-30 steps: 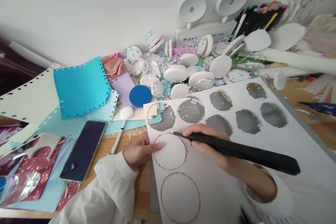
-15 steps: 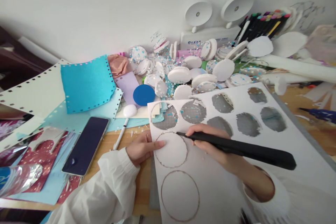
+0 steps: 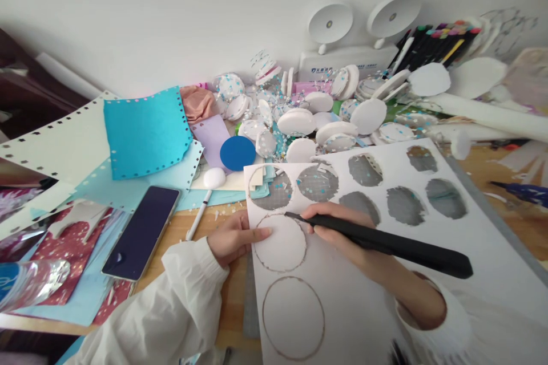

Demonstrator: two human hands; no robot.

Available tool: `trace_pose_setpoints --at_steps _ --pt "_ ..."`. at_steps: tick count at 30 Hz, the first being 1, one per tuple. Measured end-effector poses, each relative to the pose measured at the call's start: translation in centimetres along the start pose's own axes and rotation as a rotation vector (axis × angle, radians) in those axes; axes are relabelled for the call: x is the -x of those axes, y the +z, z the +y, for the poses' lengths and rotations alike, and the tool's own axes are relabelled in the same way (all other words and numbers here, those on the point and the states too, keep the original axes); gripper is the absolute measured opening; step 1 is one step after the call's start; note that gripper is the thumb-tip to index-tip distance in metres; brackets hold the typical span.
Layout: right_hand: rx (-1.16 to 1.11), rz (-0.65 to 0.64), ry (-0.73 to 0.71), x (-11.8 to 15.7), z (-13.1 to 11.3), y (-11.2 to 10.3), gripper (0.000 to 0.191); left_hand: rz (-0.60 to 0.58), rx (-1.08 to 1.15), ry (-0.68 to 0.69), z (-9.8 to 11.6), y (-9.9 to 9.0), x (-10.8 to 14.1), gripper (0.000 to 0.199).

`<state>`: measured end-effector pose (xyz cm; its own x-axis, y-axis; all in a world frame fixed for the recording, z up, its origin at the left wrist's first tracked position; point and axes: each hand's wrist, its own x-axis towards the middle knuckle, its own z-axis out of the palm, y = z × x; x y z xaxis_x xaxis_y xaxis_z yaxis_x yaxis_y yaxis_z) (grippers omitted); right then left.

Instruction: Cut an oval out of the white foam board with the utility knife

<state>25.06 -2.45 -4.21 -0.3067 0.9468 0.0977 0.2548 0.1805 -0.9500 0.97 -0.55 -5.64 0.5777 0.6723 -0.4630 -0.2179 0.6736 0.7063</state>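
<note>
A large white sheet (image 3: 351,308) lies at the right, with several ragged round holes showing grey beneath and two brown circle outlines at its left side. My left hand (image 3: 233,238) pinches the sheet's left edge, thumb on top inside the upper outline, fingers underneath. In my right hand (image 3: 338,228) is a long black pen-like tool (image 3: 398,245), held near its thin tip. That tip touches the top of the upper outline. Part of a grey mat (image 3: 252,308) shows under the sheet.
White discs (image 3: 296,122) with blue-dotted strands pile up behind the sheet. A phone (image 3: 142,232), a plastic bottle (image 3: 38,282) and coloured papers (image 3: 148,134) lie left. A two-headed white lamp (image 3: 346,63) and markers (image 3: 432,48) stand at the back. A blue tool (image 3: 524,191) lies right.
The tool's tip has moved slightly left along the top of the upper outline. The view has shifted a little. My left hand keeps its hold on the sheet.
</note>
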Motion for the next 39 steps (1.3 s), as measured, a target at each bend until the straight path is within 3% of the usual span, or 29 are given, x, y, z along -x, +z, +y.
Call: trace_pose_setpoints --at_steps 13,32,39 --pt "-0.006 0.023 0.039 0.14 0.23 -0.44 0.018 0.026 -0.022 -0.023 -0.18 -0.1 -0.01 0.038" --pt "0.019 -0.006 -0.031 0.09 -0.18 -0.26 0.018 0.022 -0.019 -0.023 -0.04 -0.04 0.08 0.034" --pt "-0.006 -0.014 0.064 0.2 0.25 0.14 0.017 0.044 -0.01 -0.029 -0.11 0.0 0.01 0.038"
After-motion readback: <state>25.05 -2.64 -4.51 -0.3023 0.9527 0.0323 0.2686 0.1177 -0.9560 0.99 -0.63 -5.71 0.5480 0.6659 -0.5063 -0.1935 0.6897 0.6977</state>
